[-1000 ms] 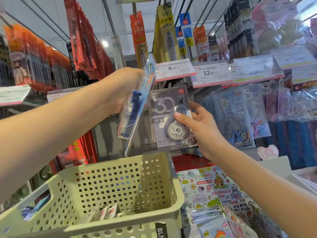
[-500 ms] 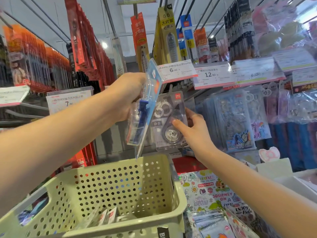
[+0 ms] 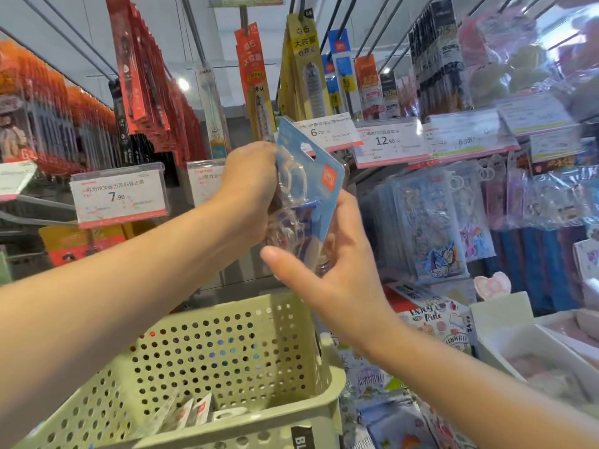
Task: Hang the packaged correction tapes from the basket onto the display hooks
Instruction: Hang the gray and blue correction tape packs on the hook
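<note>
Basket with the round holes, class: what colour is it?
Pale green basket, clearest in the head view, the only one.

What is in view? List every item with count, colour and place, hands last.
blue correction tape pack: one, blue card with clear blister, held up before the hooks
basket: one, pale green, perforated, bottom centre
packs in basket: a few, white and red, on its floor; exact count unclear
price tags: several, white with red edge, along the hook rows
hanging pen packs: many, red and orange, upper left
clear pouches: several, bluish, hanging at right
left hand: grips the pack's left side
right hand: holds the pack's lower end
</note>
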Tool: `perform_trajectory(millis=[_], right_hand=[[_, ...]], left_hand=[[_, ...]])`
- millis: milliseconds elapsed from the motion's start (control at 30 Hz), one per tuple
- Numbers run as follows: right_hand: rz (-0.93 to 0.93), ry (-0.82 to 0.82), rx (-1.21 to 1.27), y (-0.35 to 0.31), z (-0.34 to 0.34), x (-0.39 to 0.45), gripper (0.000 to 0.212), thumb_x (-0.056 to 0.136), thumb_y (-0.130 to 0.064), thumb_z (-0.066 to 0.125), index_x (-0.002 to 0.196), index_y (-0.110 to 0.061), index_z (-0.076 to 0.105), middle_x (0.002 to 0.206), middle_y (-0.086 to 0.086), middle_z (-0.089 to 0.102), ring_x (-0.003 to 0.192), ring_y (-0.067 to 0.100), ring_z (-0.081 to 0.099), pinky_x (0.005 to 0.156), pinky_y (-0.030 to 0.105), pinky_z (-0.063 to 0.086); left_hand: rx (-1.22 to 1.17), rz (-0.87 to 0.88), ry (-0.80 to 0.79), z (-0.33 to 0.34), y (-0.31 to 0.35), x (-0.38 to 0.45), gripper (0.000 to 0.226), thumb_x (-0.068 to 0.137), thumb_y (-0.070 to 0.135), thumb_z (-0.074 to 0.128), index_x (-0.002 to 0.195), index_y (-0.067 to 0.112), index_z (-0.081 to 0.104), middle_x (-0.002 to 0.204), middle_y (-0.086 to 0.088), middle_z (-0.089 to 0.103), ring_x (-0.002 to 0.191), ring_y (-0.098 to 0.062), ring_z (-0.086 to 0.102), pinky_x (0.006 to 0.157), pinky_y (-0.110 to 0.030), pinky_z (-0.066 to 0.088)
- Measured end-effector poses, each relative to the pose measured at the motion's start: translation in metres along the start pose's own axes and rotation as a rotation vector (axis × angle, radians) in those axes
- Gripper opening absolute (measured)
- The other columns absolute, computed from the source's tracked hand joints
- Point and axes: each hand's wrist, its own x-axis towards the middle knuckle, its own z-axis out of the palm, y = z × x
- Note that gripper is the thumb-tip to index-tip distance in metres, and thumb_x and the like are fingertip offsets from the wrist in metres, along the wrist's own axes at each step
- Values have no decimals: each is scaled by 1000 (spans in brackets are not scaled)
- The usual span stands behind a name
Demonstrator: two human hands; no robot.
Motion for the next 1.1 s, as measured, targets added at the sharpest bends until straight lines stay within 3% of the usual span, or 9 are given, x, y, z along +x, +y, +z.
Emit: perform_trajectory(millis=[100, 200, 267, 400, 500, 633, 933, 1000, 1100], right_hand=[[11, 61, -32, -3, 3, 2, 48, 78, -4, 69, 116, -25, 48, 107, -11, 58, 101, 3, 59, 88, 15, 47], [24, 127, -3, -3, -3, -1, 43, 80, -4, 65, 108, -31, 47, 107, -5, 62, 102, 8, 62, 93, 29, 51], [66, 149, 68, -3, -9, -4, 43, 78, -6, 65, 110, -27, 44, 107, -3, 64, 101, 11, 65, 91, 39, 53], [144, 155, 176, -3, -27, -13, 47, 81, 1, 65, 111, -27, 43, 108, -3, 67, 100, 12, 68, 87, 37, 56], [170, 178, 180, 0, -41, -21, 47, 82, 5, 63, 116, -23, 47, 101, -5, 72, 92, 10, 70, 79, 29, 57], [186, 155, 139, 6, -53, -24, 45, 74, -8, 60, 114, -28, 56, 99, -3, 74, 88, 13, 70, 71, 24, 56], [301, 64, 215, 13, -47, -1, 38, 84, 4, 58, 114, -20, 60, 86, -9, 75, 75, 7, 71, 58, 19, 54], [308, 79, 232, 16, -45, 6, 33, 88, 2, 53, 104, -25, 62, 79, -12, 74, 71, 3, 70, 57, 18, 54], [305, 91, 241, 19, -43, 16, 33, 88, 3, 52, 106, -21, 63, 81, -10, 73, 73, 3, 69, 61, 17, 53]], left_hand=[[-32, 5, 2, 1, -1, 4, 19, 87, 8, 43, 85, 11, 62, 68, -7, 59, 55, -21, 60, 46, -23, 50], [-18, 19, -36, -2, -3, 11, 19, 87, 8, 43, 82, 11, 62, 70, -10, 63, 62, -26, 61, 53, -25, 50], [49, 46, -57, -6, -2, 15, 19, 88, 8, 47, 78, 10, 63, 63, -6, 66, 56, -21, 64, 51, -25, 51], [150, 97, -102, -16, 2, 21, 22, 89, 11, 56, 69, 9, 61, 43, 4, 57, 38, -8, 49, 45, -19, 38], [235, 134, -107, -19, 6, 22, 21, 89, 12, 59, 68, 10, 62, 46, 3, 55, 35, -7, 44, 44, -21, 35], [345, 147, -136, -21, 12, 23, 23, 90, 14, 57, 67, 13, 62, 57, -1, 50, 45, -11, 38, 45, -22, 28], [392, 123, -176, -23, 18, 26, 21, 91, 15, 54, 71, 11, 60, 58, -2, 46, 44, -12, 34, 39, -19, 24], [393, 121, -186, -23, 17, 26, 22, 91, 16, 54, 71, 11, 59, 58, -2, 46, 43, -12, 34, 35, -17, 23], [413, 122, -187, -24, 18, 26, 23, 91, 17, 53, 70, 11, 59, 58, -2, 47, 43, -11, 35, 32, -15, 24]])
